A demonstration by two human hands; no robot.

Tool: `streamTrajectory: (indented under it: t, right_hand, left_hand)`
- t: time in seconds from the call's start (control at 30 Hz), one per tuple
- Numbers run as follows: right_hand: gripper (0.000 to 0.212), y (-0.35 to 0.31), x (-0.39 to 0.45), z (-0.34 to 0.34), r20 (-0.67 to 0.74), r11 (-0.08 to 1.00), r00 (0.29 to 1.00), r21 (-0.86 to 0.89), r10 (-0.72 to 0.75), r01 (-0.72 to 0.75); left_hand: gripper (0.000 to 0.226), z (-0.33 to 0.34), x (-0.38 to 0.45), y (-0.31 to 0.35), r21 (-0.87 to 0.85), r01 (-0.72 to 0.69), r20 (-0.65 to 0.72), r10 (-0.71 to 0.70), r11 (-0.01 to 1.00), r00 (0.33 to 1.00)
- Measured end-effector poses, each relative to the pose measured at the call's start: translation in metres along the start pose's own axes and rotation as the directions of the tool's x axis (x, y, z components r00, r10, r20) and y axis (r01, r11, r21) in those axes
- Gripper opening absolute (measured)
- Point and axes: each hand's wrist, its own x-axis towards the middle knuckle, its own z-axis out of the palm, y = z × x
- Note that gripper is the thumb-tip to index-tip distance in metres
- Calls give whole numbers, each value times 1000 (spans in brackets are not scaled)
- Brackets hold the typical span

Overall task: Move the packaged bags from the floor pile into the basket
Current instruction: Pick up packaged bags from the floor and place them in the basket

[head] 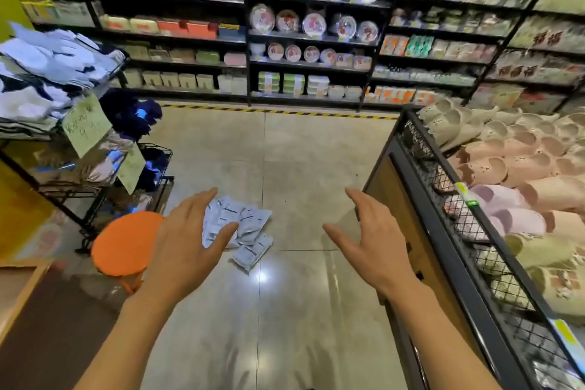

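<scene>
We find the task at its opening step: the reach toward the pile, with nothing yet lifted. The left hand (186, 241) and the right hand (373, 234) are both held out over the floor (316, 168), fingers spread and relaxed, gripping nothing.

The packaged bags (240, 225) lie in a loose heap on the floor, just beside the orange stool (126, 244), on the side of it toward the middle of the aisle. The left hand overlaps the stool-side edge of the heap in this view; we cannot tell whether it touches the bags or hovers above them. The right hand is well apart from the stool and from the heap.

The bags are flat, pale rectangles. The lowest one lies apart at the near edge, its long axis slanting from near the stool-side up and away from the stool. The upper bags overlap and fan in differing directions.

We judge the likely basket to be the black wire basket (158, 165) beyond the stool, though this is not certain. The next move, in our judgement, calls for lowering both hands and gathering the slippery flat packs from their edges.
</scene>
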Motion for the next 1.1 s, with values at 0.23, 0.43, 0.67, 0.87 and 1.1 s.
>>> streamTrajectory:
  t: [0.23,0.43,0.67,0.87,1.1]
  right_hand:
    - [81,37,109,41,67,1000,997,9,29,-30]
    - [85,74,223,90,173,998,985,53,21,-30]
    - [87,101,373,142,288,995,957,97,-38,10]
    - [83,115,455,210,361,993,928,100,-91,58]
    - [83,138,491,337,405,988,908,147,-103,47]
  left_hand:
    - [69,41,95,-37,-35,103,67,-101,994,993]
    - [69,85,188,-61,-31,193,83,-190,981,978]
    - [69,123,305,-89,-14,296,78,-294,955,953]
    - [69,160,372,-123,14,363,108,-363,932,926]
    - [71,240,405,-209,-6,439,120,-435,898,892]
